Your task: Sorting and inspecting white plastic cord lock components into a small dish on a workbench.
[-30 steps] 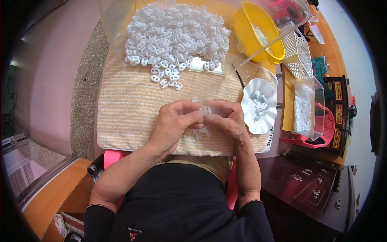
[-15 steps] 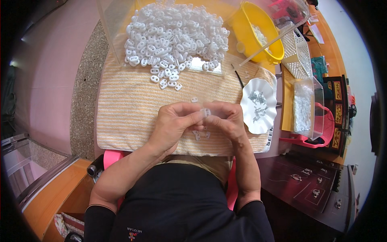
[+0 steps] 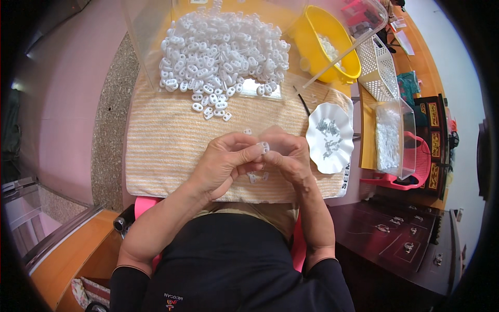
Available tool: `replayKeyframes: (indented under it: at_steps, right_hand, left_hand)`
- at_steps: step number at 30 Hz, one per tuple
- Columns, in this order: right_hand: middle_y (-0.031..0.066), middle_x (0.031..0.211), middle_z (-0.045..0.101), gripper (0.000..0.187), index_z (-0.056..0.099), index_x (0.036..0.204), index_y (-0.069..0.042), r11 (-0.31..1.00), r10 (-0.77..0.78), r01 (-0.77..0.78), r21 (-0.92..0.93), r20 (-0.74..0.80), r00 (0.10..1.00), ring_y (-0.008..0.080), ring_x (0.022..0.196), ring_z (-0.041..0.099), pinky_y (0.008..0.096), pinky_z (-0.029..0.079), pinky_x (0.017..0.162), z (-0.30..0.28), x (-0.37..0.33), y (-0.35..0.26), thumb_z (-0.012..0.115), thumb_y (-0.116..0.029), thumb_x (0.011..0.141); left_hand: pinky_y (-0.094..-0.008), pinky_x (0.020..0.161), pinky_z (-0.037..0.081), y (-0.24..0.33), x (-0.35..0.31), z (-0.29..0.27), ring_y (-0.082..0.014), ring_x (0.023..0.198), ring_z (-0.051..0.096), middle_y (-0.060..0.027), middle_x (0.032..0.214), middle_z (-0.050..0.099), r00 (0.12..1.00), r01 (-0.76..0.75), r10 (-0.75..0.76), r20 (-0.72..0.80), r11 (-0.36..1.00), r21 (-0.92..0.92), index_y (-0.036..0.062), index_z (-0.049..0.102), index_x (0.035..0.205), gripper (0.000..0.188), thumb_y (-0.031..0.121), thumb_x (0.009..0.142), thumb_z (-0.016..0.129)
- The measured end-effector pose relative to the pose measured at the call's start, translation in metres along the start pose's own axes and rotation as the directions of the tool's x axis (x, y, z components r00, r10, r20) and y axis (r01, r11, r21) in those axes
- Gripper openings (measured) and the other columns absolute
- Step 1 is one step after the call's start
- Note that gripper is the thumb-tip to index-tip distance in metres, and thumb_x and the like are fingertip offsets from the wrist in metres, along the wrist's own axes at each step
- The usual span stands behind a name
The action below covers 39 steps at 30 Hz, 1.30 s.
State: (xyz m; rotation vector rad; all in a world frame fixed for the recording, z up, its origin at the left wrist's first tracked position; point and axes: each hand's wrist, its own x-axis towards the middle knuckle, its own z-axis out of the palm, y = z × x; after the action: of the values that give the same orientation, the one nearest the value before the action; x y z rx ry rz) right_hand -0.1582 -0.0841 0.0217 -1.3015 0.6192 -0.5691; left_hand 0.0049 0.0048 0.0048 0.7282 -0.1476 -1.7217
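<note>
A small white plastic piece with two holes (image 3: 264, 147) is pinched between the fingertips of both my hands, above the striped towel. My left hand (image 3: 231, 154) grips it from the left with thumb and fingers. From the right, the thumb and fingers of my right hand (image 3: 289, 157) close on it; the upper fingers are blurred. One loose white piece (image 3: 247, 131) lies just beyond my hands, and several more (image 3: 253, 178) lie under them, partly hidden. Farther off, a large heap of the same pieces (image 3: 218, 54) spreads onto the towel.
A white wavy-edged dish (image 3: 343, 117) with small grey metal parts stands right of my right hand, beside a thin black tool (image 3: 303, 104). Behind are a yellow tub (image 3: 306, 26), a perforated white basket (image 3: 378, 78) and a clear box of white pieces (image 3: 387, 140). The striped towel (image 3: 161, 151) covers the work surface.
The view has shifted slightly. Both hands stay together around the white piece, which now shows its holes more plainly between the fingertips.
</note>
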Motion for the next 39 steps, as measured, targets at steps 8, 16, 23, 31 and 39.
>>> replayKeyframes:
  at_steps: [8, 16, 23, 31, 39]
  right_hand:
    - [0.0108, 0.100, 0.060, 0.028, 0.070, 0.099, 0.001, 0.994, -0.026, 0.024, 0.102, 0.018, 1.000, 0.0165, 0.091, 0.055, 0.0282, 0.045, 0.077, 0.009, -0.002, -0.005, 0.078, -0.013, 0.077]
    - [0.0121, 0.099, 0.060, 0.029, 0.070, 0.099, 0.002, 0.996, -0.069, 0.066, 0.061, 0.043, 0.997, 0.0175, 0.088, 0.057, 0.0279, 0.048, 0.073, 0.008, -0.005, -0.002, 0.078, -0.017, 0.078]
    - [0.0137, 0.103, 0.059, 0.030, 0.068, 0.104, 0.002, 0.990, -0.115, 0.108, 0.093, 0.078, 0.990, 0.0181, 0.085, 0.059, 0.0278, 0.050, 0.071, 0.008, -0.004, 0.001, 0.077, -0.014, 0.080]
    - [0.0110, 0.107, 0.057, 0.028, 0.066, 0.108, 0.001, 0.982, -0.153, 0.132, 0.132, 0.169, 0.974, 0.0157, 0.089, 0.058, 0.0254, 0.051, 0.072, 0.003, -0.005, 0.001, 0.074, -0.007, 0.081]
    - [0.0082, 0.088, 0.063, 0.014, 0.065, 0.092, 0.003, 0.995, -0.079, 0.074, -0.066, -0.073, 0.994, 0.0154, 0.075, 0.062, 0.0265, 0.052, 0.068, -0.014, -0.006, -0.015, 0.071, 0.002, 0.080]
  left_hand:
    - [-0.0255, 0.066, 0.054, 0.001, -0.001, -0.003, -0.0140, 0.073, 0.064, -0.0058, 0.084, 0.065, 0.993, 0.036, -0.030, 0.113, 0.998, -0.047, 0.0067, 0.059, 0.087, 0.012, 0.010, 0.087, 0.071]
    - [-0.0263, 0.067, 0.056, -0.004, 0.000, -0.005, -0.0150, 0.073, 0.064, -0.0099, 0.091, 0.064, 0.980, 0.002, 0.005, 0.198, 0.999, -0.032, 0.0064, 0.055, 0.082, 0.015, 0.007, 0.087, 0.069]
    - [-0.0250, 0.064, 0.054, -0.002, -0.004, 0.000, -0.0146, 0.071, 0.064, -0.0073, 0.084, 0.066, 0.975, -0.047, 0.054, 0.214, 0.998, -0.036, 0.0065, 0.060, 0.080, 0.013, 0.007, 0.085, 0.071]
    - [-0.0259, 0.067, 0.054, -0.004, -0.006, 0.002, -0.0155, 0.073, 0.064, -0.0073, 0.085, 0.066, 0.977, -0.072, 0.069, 0.204, 0.997, 0.007, 0.0058, 0.058, 0.081, 0.014, 0.007, 0.086, 0.071]
    - [-0.0295, 0.077, 0.057, -0.005, -0.004, 0.004, -0.0148, 0.085, 0.065, -0.0107, 0.104, 0.065, 0.983, -0.016, 0.019, 0.183, 1.000, -0.018, 0.0035, 0.057, 0.098, 0.016, 0.010, 0.088, 0.068]
